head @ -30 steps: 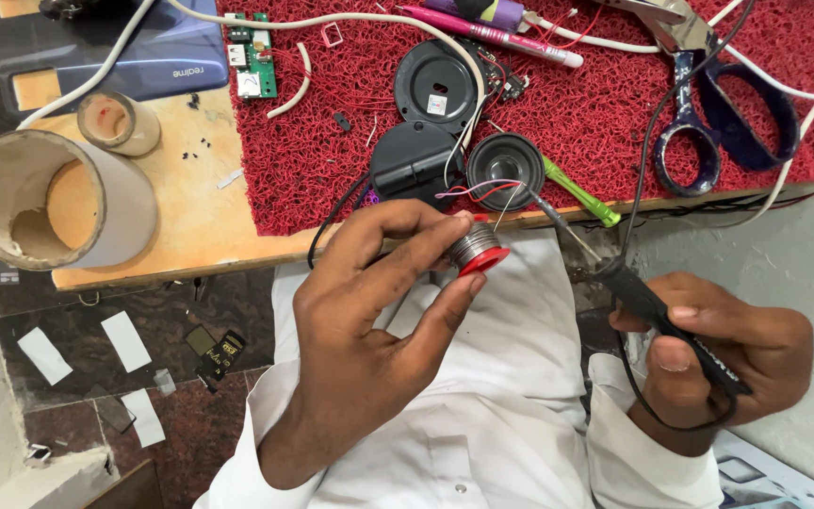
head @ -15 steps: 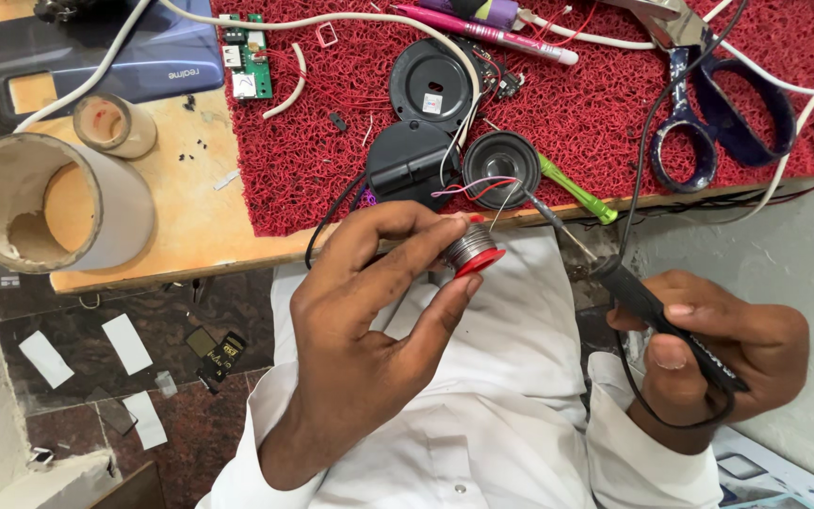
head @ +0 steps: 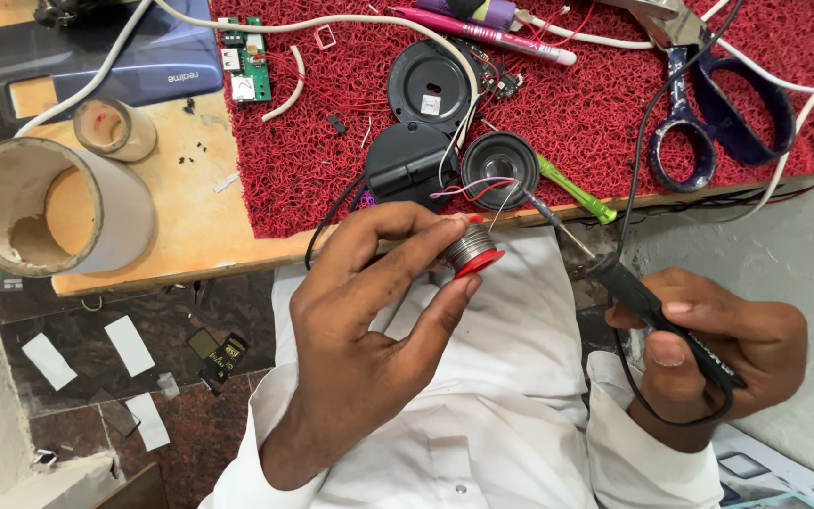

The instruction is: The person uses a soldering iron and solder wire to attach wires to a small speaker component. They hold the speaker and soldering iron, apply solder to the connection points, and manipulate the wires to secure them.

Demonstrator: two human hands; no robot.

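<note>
A wooden bench (head: 190, 203) fills the upper part of the view, with a red mesh mat (head: 614, 104) covering its right side. At the left edge of the bench lies a wide cardboard tube (head: 54, 207) on its side, open end toward the camera, and just beyond it stands a small roll of tape (head: 113, 127). A dark blue flat box (head: 115, 61) sits at the far left corner. On the mat lie blue-handled scissors (head: 718, 113) at the right, a round black cover (head: 431, 85), a black casing (head: 407, 170) and, touching it, a small round speaker (head: 499, 170) with thin red and white wires. A green circuit board (head: 245, 61) lies at the mat's left edge, a pink pen (head: 482, 33) near the top, and a green tool (head: 572, 188) just beside the speaker.

Below the bench edge, over a white shirt (head: 482, 405), the left hand (head: 369, 330) pinches a small spool of solder (head: 468, 250) with a red rim between thumb and closed fingers. A fine strand rises from the spool toward the speaker. The right hand (head: 708, 349) has its fingers wrapped around the black handle of a soldering iron (head: 652, 311), whose metal tip points up and left, ending near the speaker's edge.
</note>
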